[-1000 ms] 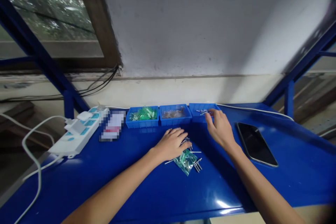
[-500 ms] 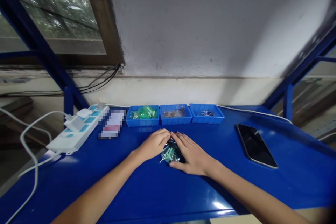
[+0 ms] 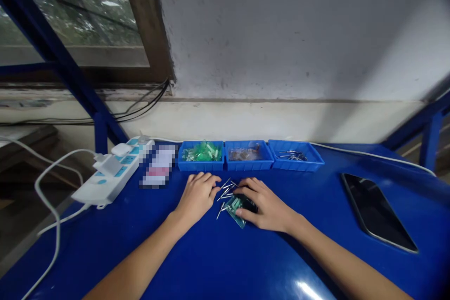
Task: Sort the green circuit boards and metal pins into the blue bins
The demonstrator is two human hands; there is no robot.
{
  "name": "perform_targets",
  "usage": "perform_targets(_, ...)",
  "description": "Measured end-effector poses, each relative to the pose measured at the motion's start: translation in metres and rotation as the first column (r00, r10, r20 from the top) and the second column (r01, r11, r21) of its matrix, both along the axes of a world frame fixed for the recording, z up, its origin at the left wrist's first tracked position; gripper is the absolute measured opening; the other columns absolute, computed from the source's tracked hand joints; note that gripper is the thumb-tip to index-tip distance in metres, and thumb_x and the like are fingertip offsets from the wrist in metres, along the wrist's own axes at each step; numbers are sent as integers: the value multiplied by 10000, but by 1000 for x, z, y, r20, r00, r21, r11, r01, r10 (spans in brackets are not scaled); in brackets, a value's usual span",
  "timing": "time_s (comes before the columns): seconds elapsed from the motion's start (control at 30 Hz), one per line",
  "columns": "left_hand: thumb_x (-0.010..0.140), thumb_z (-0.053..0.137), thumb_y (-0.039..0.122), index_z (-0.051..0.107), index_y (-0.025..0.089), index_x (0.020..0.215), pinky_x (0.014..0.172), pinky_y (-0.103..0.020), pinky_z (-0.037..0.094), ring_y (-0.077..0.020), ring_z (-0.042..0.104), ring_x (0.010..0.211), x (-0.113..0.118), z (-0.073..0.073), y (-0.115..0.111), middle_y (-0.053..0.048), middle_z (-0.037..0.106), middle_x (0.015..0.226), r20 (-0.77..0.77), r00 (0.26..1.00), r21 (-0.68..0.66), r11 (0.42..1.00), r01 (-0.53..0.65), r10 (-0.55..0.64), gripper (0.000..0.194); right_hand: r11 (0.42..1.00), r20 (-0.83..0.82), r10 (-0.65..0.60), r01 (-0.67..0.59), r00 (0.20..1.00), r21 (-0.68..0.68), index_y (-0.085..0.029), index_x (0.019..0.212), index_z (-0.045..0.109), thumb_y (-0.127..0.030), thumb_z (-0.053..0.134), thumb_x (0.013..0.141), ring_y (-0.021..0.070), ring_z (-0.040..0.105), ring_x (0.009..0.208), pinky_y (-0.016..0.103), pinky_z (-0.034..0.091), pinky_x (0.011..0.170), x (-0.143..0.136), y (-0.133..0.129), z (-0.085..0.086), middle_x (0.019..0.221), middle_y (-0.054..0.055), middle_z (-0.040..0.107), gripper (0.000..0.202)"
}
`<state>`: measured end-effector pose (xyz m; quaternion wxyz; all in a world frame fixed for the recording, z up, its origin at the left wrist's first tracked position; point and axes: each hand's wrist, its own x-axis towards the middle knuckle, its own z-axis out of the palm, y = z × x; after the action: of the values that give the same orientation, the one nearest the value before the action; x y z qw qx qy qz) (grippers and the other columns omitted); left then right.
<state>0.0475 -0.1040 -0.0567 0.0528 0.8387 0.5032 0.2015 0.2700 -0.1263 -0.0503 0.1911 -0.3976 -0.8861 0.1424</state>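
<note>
Tabletop (image 3: 197, 262), blue, glossy; bare along the near edge, as seen from where I stand.

Right hand (image 3: 269, 207): half-curled, palm down, arched over the packet's far side, thumb against its near part. Whether it grips, I cannot tell.

Packet (image 3: 235, 205), one: clear greenish film, pale plugs inside; flat on the tabletop, partly under the right hand.

Left hand (image 3: 197, 195): loosely bent, palm down, just beside the pins; thumb and forefinger parted, no held thing showing.

Pins (image 3: 226, 191), several: metal, slender, loose between the hands, pointing various ways; one or more lie apart, just left of the packet. Exact count not clear.

Phone (image 3: 379, 213), one: dark screen up, well apart from the right hand.

Power strip (image 3: 108, 183), one: white, plugs fitted, on the left side.

Blurred item (image 3: 160, 166), one: pixelated, beside the strip.

Trays, three, blue, in a row at the back: left tray (image 3: 201, 167), green packets; middle tray (image 3: 250, 166), brownish packets; right tray (image 3: 298, 166), more metal pins.

Standing, in my judgement: all three trays stocked; the loose pins and the one packet lie out, in no tray, in no evident order.

Beyond: wall (image 3: 281, 33), pale grey; window (image 3: 80, 14), foliage outside.
</note>
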Motion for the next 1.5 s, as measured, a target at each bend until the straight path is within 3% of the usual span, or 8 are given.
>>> perform_targets(0.2, 881, 510, 273, 619, 247, 959, 799, -381, 336, -216, 570, 901, 13, -1, 1, -13, 654, 926, -18, 995, 30, 995, -99, 100, 137, 994, -177, 93, -101, 980, -41, -206, 1011, 587, -342, 570, 831, 218, 530, 1055, 384, 396, 895, 1, -1, 2, 1027, 62, 631, 225)
perform_targets(0.43, 887, 475, 200, 604, 211, 872, 748, -355, 358, -212, 561, 872, 20, 3, -8, -18, 647, 890, 18, 996, 10, 996, -87, 87, 130, 970, -356, -241, 235, 903, -61, -210, 936, 585, -309, 462, 901, 167, 571, 816, 310, 448, 733, -4, -1, -8, 861, 36, 626, 161)
perform_targets(0.63, 922, 431, 222, 593, 207, 849, 791, -308, 395, -167, 567, 815, 21, 9, -22, -2, 655, 848, 269, 958, 13, 995, 95, -95, 178, 963, -241, -200, 235, 950, 129, -203, 1050, 565, -295, 482, 892, 176, 568, 772, 313, 442, 714, -6, -8, -7, 830, 45, 630, 201)
perform_targets(0.9, 926, 437, 325, 564, 182, 611, 567, -230, 379, -129, 583, 603, 23, 13, -23, -2, 641, 642, 408, 912, -65, 998, -20, 45, 369, 936, -108, -130, 158, 986, 314, -191, 945, 597, -264, 450, 912, 156, 572, 664, 278, 396, 633, -16, -14, 1, 758, 45, 654, 167)
perform_targets(1.13, 938, 386, 373, 647, 205, 779, 573, -228, 405, -147, 628, 659, 20, 18, -16, 1, 685, 718, 377, 924, -158, 987, -9, 69, 349, 806, -158, -399, 427, 903, 409, -154, 909, 548, -284, 342, 934, 142, 561, 473, 239, 319, 485, 14, 7, 3, 592, 25, 627, 245)
perform_targets(1.33, 815, 554, 449, 641, 240, 886, 556, -262, 405, -192, 640, 705, 17, 15, 11, -1, 683, 813, 126, 983, -176, 979, -107, 130, 237, 372, -205, -867, 863, 455, 340, -147, 996, 560, -489, 406, 879, 208, 544, 475, 278, 270, 478, 88, 41, 19, 597, 54, 611, 393)
perform_targets(1.4, 792, 586, 418, 637, 239, 899, 560, -271, 418, -195, 637, 714, 18, 12, 14, -9, 667, 871, 74, 991, -168, 980, -102, 115, 215, 363, -162, -890, 878, 426, 313, -155, 1055, 552, -519, 443, 856, 220, 556, 495, 284, 275, 481, 96, 43, 19, 622, 54, 623, 429)
perform_targets(1.5, 832, 535, 284, 632, 232, 907, 592, -282, 446, -188, 628, 748, 13, 8, 13, -21, 635, 918, 27, 994, -134, 986, -101, 106, 133, 490, -168, -822, 826, 545, 278, -178, 1100, 542, -492, 443, 865, 217, 587, 547, 282, 324, 495, 85, 39, 16, 664, 42, 639, 405)
